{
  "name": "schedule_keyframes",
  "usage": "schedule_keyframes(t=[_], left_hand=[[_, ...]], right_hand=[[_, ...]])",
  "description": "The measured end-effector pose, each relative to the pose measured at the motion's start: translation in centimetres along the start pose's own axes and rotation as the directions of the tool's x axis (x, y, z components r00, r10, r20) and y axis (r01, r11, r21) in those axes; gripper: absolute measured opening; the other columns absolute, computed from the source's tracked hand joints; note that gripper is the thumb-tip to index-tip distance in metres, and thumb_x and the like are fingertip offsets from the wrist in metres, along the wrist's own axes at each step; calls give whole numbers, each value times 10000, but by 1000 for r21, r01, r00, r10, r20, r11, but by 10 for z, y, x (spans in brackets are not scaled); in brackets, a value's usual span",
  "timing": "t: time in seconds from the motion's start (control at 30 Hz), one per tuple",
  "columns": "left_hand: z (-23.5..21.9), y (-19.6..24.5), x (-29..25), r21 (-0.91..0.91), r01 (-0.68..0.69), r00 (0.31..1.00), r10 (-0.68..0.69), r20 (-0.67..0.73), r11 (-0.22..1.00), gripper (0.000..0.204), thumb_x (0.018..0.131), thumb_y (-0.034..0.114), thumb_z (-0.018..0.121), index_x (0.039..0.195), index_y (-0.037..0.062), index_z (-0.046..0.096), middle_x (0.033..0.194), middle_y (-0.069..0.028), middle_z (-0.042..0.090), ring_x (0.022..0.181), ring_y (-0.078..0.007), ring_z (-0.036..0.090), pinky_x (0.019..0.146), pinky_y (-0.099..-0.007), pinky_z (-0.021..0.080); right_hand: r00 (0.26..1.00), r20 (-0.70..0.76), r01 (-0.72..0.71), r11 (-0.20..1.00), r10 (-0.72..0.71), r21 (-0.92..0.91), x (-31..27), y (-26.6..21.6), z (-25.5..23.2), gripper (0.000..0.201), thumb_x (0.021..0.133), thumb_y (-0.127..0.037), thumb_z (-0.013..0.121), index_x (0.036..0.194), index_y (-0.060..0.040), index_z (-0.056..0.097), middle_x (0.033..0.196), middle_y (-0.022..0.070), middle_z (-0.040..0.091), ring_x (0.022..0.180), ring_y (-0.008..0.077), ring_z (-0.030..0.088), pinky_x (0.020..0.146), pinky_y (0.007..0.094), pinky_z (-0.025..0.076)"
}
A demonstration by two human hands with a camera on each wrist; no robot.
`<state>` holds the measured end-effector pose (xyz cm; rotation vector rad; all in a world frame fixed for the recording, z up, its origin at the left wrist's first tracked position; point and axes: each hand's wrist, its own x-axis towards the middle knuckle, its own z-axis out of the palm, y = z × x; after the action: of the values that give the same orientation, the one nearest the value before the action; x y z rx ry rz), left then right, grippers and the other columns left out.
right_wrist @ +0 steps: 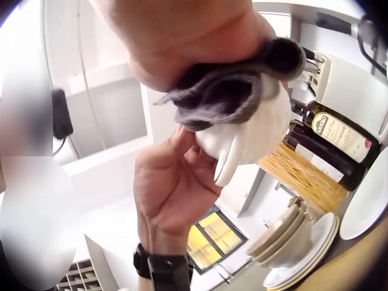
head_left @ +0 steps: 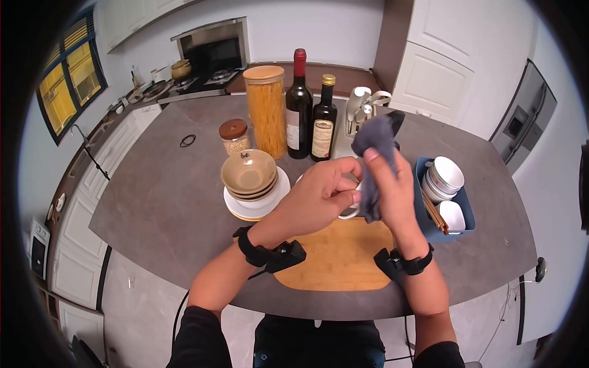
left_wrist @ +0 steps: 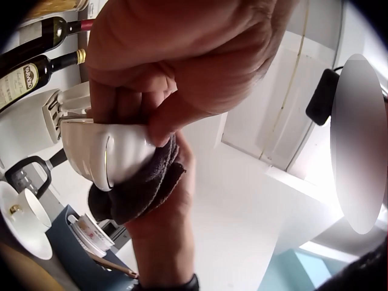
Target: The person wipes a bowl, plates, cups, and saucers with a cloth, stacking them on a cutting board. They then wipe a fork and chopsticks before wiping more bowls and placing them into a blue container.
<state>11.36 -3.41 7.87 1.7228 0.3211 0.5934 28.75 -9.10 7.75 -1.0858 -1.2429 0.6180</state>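
A white cup with a handle [left_wrist: 115, 151] is pinched at its rim by the left hand [left_wrist: 182, 54], thumb outside. The right hand [right_wrist: 200, 36] grips a dark grey cloth [right_wrist: 224, 94] and presses it against the cup [right_wrist: 264, 121]. In the head view the left hand [head_left: 322, 193] and right hand [head_left: 389, 190] meet above the cutting board [head_left: 337, 254], the cloth [head_left: 374, 138] rising out of the right hand. The cup is mostly hidden there, with part of its handle showing below the fingers.
Stacked brown bowls [head_left: 248, 175] on white plates [head_left: 283, 190] stand left. Behind are an oat jar [head_left: 234, 138], a pasta jar [head_left: 265, 113], two bottles [head_left: 299, 116] and a utensil holder [head_left: 350, 126]. A blue bin [head_left: 463, 208] at right holds white bowls and chopsticks.
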Motion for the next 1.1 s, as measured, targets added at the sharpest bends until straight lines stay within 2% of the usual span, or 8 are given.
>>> schedule_keyframes(t=[0.13, 0.27, 0.4, 0.47, 0.6, 0.8, 0.93, 1.1], left_hand=[[-4, 11, -3, -157, -78, 994, 89, 66, 984, 204, 1020, 35, 606, 1206, 10, 528, 1041, -88, 756, 974, -70, 650, 886, -236, 485], [8, 5, 4, -423, -271, 963, 244, -119, 865, 240, 1040, 109, 613, 1239, 17, 516, 1058, -74, 757, 932, -60, 641, 853, -225, 493], [9, -7, 9, -277, -349, 927, 287, -241, 895, 245, 1047, 110, 603, 1256, 17, 516, 1031, -44, 753, 881, -39, 634, 764, -203, 504], [8, -1, 8, -110, -281, 923, 237, -305, 953, 221, 1058, 114, 586, 1241, 17, 508, 1023, -45, 758, 825, -34, 637, 692, -188, 499], [2, -6, 12, -25, -367, 866, 331, -375, 930, 187, 1058, 67, 568, 1219, 10, 490, 1026, -96, 765, 849, -49, 666, 704, -189, 519], [6, 0, 9, -135, -389, 862, 308, -403, 911, 220, 1042, 28, 584, 1226, -43, 488, 1135, -164, 742, 1058, -112, 675, 932, -248, 532], [9, 6, 9, -184, -446, 834, 332, -442, 876, 236, 1031, 10, 592, 1234, -45, 486, 1180, -174, 728, 1119, -147, 675, 979, -268, 533], [9, 9, 4, -127, -372, 869, 297, -395, 919, 334, 1010, 1, 621, 1317, -48, 496, 1244, -162, 712, 1189, -159, 652, 1038, -296, 496]], right_hand=[[874, 383, -485, 573, 299, 661, 19, 1, -23, 457, 1025, -404, 582, 1187, 12, 677, 1063, 146, 743, 962, 224, 731, 867, 343, 593], [930, 259, -350, 419, 259, 838, 11, 11, -10, 489, 1056, -456, 490, 1280, -46, 635, 1160, 94, 735, 1000, 250, 730, 800, 366, 617], [921, 341, -386, 318, 188, 866, 1, 34, 2, 443, 1097, -424, 392, 1344, -120, 599, 1247, 59, 689, 1116, 204, 671, 917, 417, 568], [891, 263, -386, 310, 370, 869, -9, 8, 18, 488, 1107, -467, 365, 1362, -110, 577, 1272, 53, 672, 1157, 204, 641, 958, 431, 550], [919, 251, -365, 418, 304, 832, -9, 9, 19, 547, 1109, -516, 379, 1388, -73, 535, 1266, 74, 662, 1140, 209, 647, 968, 415, 541], [996, 78, -75, 904, 46, 421, -12, 12, 24, 326, 1023, -216, 688, 1240, 21, 635, 1055, 42, 711, 932, 74, 640, 818, 265, 528], [1000, 23, -15, 991, 12, 133, -11, 14, 15, 237, 983, -194, 727, 1063, 28, 713, 856, 7, 699, 753, 52, 586, 693, 248, 488], [1000, -29, 9, 975, -3, 221, -6, 23, 11, 174, 942, -116, 669, 1037, 23, 715, 853, 11, 707, 761, 66, 612, 684, 266, 502]])
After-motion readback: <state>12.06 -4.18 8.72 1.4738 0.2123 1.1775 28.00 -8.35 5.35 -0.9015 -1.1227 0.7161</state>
